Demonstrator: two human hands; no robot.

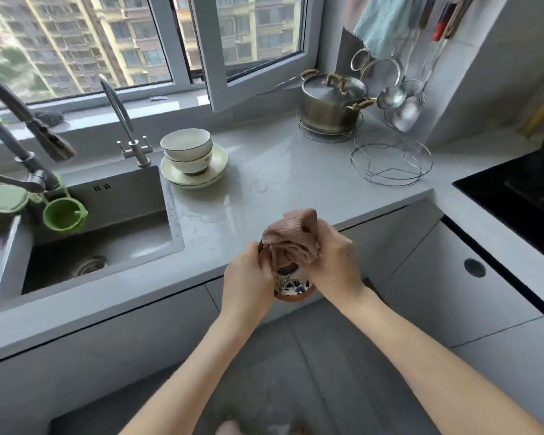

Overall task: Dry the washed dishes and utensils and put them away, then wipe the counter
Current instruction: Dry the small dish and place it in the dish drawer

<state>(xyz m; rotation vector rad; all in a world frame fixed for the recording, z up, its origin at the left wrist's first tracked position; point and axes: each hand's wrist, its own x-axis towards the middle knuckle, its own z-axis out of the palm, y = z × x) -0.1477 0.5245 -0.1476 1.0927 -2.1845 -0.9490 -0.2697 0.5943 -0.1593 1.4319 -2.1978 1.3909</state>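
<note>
We see a patterned cup (291,282), white with dark markings and a brown base, held out in front of the counter (264,171) edge. Our left hand (248,277) wraps closed around its side; our right hand (335,262) clenches a pinkish-brown cloth (288,235) stuffed into its mouth

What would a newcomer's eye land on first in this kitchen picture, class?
First, the two hands, left hand and right hand, at the counter's front edge, rubbing a brown cloth into a patterned cup. Next, the stacked white bowls on a plate beside the sink.
</note>
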